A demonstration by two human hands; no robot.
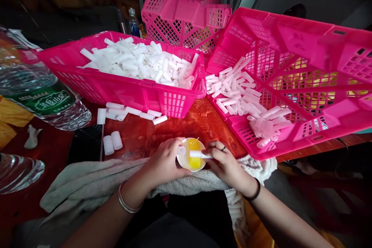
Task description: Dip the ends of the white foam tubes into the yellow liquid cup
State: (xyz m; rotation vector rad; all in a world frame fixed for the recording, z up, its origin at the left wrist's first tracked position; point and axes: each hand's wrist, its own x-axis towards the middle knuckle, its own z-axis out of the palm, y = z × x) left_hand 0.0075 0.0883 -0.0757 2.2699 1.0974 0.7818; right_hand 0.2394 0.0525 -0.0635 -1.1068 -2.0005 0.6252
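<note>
Glossy plastic basket [128, 90], matt plastic tubes [139, 62], glossy wooden table [186, 124], rough cloth [107, 180]

We see a bright pink plastic basket [309, 49] with criss-cross holes, small white plastic tubes [136, 62], a round white bowl [184, 161] with yellow inside, and a shiny red tabletop [209, 116].

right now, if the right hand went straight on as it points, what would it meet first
Probably the short tube at the left hand, ahead of the white piece the right hand holds; depth is unclear, so the yellow block might come first.
</note>
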